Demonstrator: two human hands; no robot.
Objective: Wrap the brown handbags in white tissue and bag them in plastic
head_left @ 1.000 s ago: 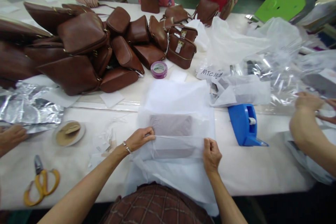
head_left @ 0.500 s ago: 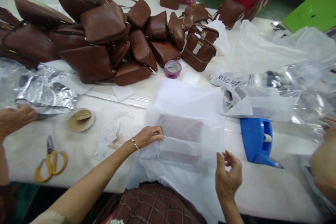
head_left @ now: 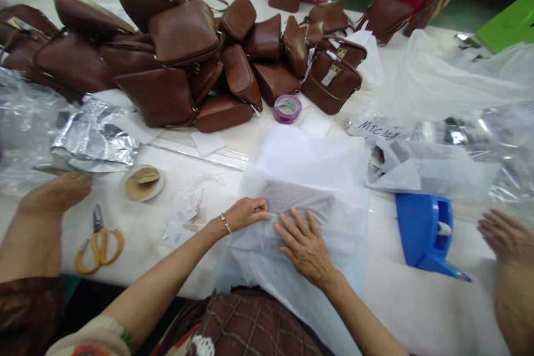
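In front of me a greyish-brown bundle [head_left: 300, 199] lies on the table, partly covered by a folded sheet of white tissue paper [head_left: 311, 153]. My left hand [head_left: 249, 213], with a bracelet at the wrist, pinches the edge of the tissue paper at the bundle's left side. Flat on top of the wrapped bundle rests my right hand [head_left: 306, 245], fingers spread. What the bundle contains is hidden. Left of my left arm are small white tags [head_left: 179, 219] and a tan roll [head_left: 144, 182].
Brown leather bags [head_left: 183, 33] are heaped behind. Around me are purple tape [head_left: 287, 108], yellow-handled scissors [head_left: 99, 245], a blue tape dispenser [head_left: 423, 233], silver foil [head_left: 98, 136] and clear plastic [head_left: 463, 139]. Co-workers' hands are at left [head_left: 58, 194], right [head_left: 511, 239] and across the table.
My right hand has moved left from beside the paper and now lies flat on the bundle. My left hand keeps its pinch. The whole view has shifted slightly, and the neighbours' hands have moved.
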